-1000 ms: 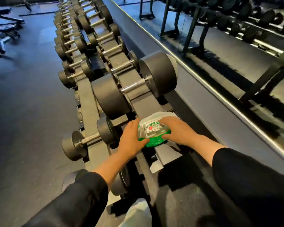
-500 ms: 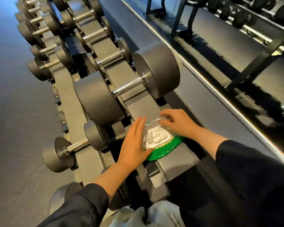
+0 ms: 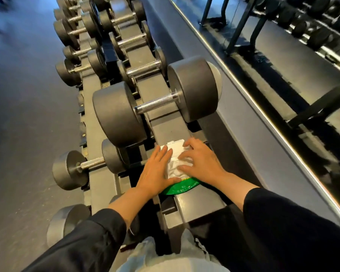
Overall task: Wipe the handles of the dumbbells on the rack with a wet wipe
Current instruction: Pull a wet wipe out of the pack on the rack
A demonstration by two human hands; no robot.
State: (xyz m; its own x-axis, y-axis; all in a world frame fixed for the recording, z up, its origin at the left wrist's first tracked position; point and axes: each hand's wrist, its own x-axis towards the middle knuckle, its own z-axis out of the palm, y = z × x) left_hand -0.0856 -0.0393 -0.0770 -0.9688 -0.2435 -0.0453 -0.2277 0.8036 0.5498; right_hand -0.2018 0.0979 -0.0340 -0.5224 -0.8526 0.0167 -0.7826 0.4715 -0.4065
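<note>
Crosswise, dumbbell handle (image 3: 157,102) across rack (image 3: 165,132).

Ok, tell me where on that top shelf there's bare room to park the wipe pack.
Bare shelf shows between the big dumbbell and the wipe pack, and another patch between the pack and the shelf's near end. Farther up, dumbbells sit close together. Left hand and right hand cover the pack.

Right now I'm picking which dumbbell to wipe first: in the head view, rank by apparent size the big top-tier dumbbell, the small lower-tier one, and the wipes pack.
1. Big dumbbell
2. Small dumbbell, though farther away
3. Wipes pack, partly hidden under both hands
</note>
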